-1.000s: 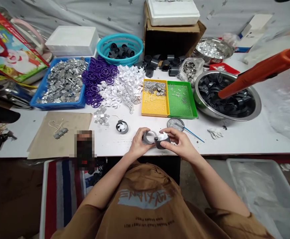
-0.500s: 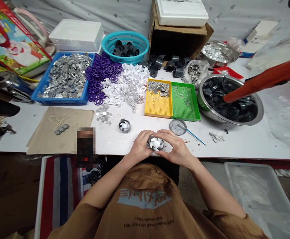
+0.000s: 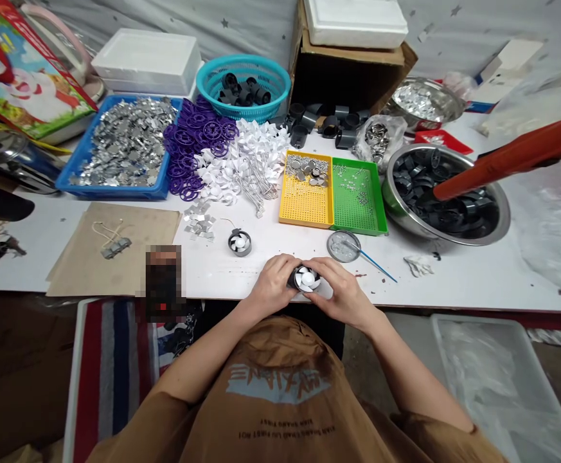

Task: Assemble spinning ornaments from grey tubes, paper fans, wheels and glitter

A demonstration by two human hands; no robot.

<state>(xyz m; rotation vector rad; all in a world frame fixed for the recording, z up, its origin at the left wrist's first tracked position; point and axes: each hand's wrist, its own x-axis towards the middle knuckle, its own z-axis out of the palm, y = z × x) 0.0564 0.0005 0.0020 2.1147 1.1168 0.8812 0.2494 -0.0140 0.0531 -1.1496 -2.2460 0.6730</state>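
Note:
Between both hands, at the table's front edge, is a small fan (image 3: 306,279) with white blades in a dark round housing. My left hand (image 3: 275,283) grips its left side, fingers curled over the rim. My right hand (image 3: 342,289) holds the right side, thumb below and fingers on top. A second fan (image 3: 240,243) of the same kind, with a thin wire, rests on the table to the left. Just behind my right hand sits a round grey dish (image 3: 342,247) with a thin blue stick (image 3: 377,266) leaning on its rim.
Yellow (image 3: 304,215) and green (image 3: 361,222) trays hold small metal parts. A steel bowl (image 3: 502,222) of dark housings stands right, an orange-handled tool (image 3: 516,157) in it. Purple rings (image 3: 188,138), white fan blades (image 3: 241,154) and a blue tray (image 3: 116,191) of metal pieces lie back left.
The fan has turned slightly in my hands and shows more of its dark side. My right fingers have drawn in closer round its rim. Both hands still hold it.

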